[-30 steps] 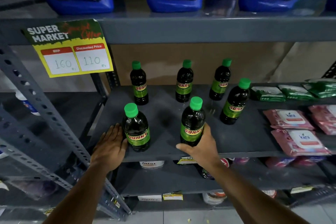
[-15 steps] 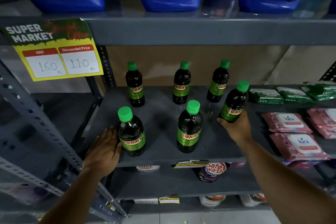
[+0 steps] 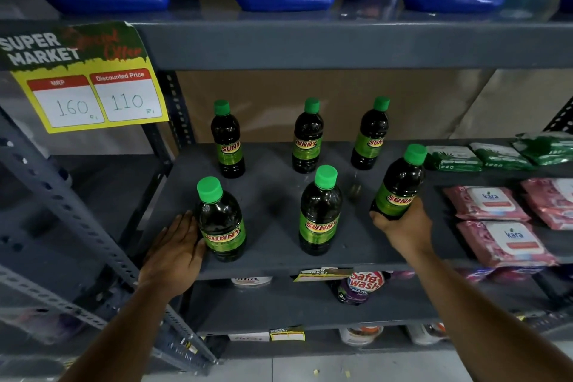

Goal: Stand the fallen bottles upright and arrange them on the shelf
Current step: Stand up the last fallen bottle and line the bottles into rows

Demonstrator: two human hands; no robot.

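Head view: the near-right bottle (image 3: pixel 400 186), tilted, is now being grasped by the right hand (image 3: pixel 403 226), shifted off the middle bottle (image 3: pixel 319 214); left hand (image 3: pixel 176 245) fingers are lying open against the near-left bottle (image 3: pixel 221 223) on the shelf (image 3: pixel 273 201).

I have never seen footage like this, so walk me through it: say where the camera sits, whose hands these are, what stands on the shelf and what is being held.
The camera is worn on a person's head, looking forward and down at a grey metal shelf. Both bare hands belong to that person. Six dark Sunny bottles with green caps stand there, three behind, three in front. The left hand lies flat against the front left bottle. The right hand grips the front right bottle, which tilts slightly. The front middle bottle stands free. Pink Kara wipes packs lie to the right.
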